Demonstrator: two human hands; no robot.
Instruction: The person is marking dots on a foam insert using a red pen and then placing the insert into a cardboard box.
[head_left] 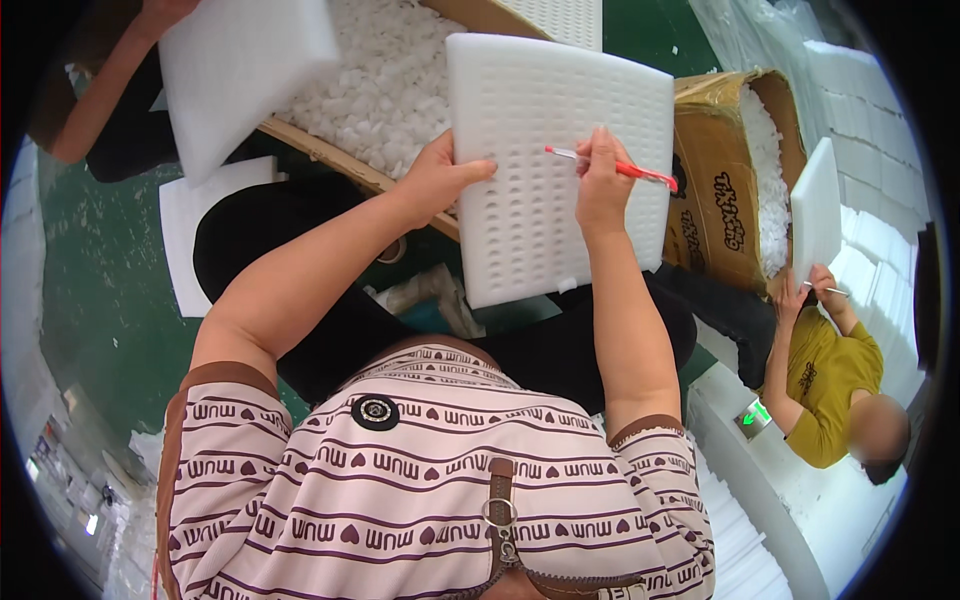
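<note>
A white foam sheet (540, 105) with rows of small slots or dimples stands tilted in front of me, above my lap. My left hand (440, 180) grips its left edge, thumb lying on the front face and the other fingers mostly hidden behind. In my right hand (603, 185) is a red pen (640, 173), pinched by the fingers over the right half of the sheet. The pen's pale, red-ended tip points left across the rows; whether it touches the foam I cannot tell. A small white bit (567, 284) sticks out at the sheet's lower edge.
Beyond the sheet is a large box of white foam bits (375, 90). A cardboard carton (708, 190) of similar bits stands right. A co-worker in a mustard shirt (825, 375) holds another sheet (815, 205); another person's arm (100, 90) holds a sheet (240, 80) upper left.
</note>
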